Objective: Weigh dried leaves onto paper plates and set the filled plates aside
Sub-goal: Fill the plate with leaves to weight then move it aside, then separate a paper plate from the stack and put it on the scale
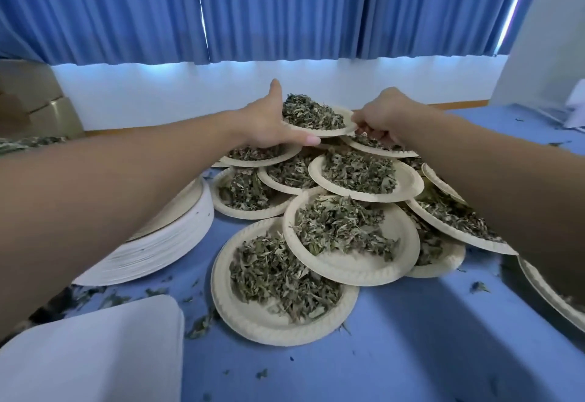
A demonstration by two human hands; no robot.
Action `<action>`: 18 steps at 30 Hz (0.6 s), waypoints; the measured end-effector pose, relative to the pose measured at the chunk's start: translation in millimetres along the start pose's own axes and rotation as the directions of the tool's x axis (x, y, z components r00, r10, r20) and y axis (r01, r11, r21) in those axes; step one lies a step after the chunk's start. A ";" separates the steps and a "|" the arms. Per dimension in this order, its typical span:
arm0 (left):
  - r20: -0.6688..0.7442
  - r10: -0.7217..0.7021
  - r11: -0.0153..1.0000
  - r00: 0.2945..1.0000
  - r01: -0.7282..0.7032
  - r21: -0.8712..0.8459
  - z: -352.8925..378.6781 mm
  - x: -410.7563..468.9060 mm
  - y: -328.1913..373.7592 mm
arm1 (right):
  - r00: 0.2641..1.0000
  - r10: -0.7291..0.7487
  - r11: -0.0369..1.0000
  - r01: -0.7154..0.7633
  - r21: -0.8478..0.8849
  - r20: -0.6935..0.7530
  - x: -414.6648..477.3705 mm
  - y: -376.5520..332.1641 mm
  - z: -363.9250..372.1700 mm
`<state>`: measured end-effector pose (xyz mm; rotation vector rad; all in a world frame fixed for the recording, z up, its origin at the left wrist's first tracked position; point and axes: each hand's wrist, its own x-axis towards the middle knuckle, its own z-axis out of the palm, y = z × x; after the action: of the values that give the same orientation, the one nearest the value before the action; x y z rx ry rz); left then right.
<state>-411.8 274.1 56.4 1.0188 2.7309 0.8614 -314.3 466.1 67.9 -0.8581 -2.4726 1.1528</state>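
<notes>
Both arms reach far forward over a pile of filled paper plates. My left hand [269, 123] grips the left rim of a filled paper plate [329, 131] heaped with dried leaves [311, 112], thumb under, index finger raised. My right hand [384, 115] pinches the same plate's right rim. That plate sits at the top back of the pile. Below it several overlapping plates of leaves [351, 275] cover the blue table.
A tall stack of empty paper plates [164, 240] stands at the left under my forearm. A white scale platform [95, 354] fills the near left corner. Loose leaf bits litter the blue tablecloth [427, 338]. Another plate edge [550, 297] shows at far right. Blue curtains hang behind.
</notes>
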 end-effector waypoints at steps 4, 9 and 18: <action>-0.014 -0.022 1.000 1.000 0.022 0.013 4.7 11.2 -5.4 | 0.983 -0.155 0.947 0.119 -0.298 -0.101 11.7 -1.8 6.9; 0.018 -0.046 0.996 0.999 0.045 0.077 7.8 7.3 -14.0 | 0.958 -0.247 0.884 0.161 -0.439 -0.147 15.9 -3.3 16.9; 0.042 -0.044 0.985 0.998 0.036 0.171 -20.7 -13.7 -28.5 | 0.907 -0.359 0.826 0.199 -0.527 -0.220 -6.7 -12.4 20.1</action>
<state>-423.4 238.1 57.0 0.9943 2.8144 0.5998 -323.5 443.6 64.5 -0.6860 -2.5336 0.2467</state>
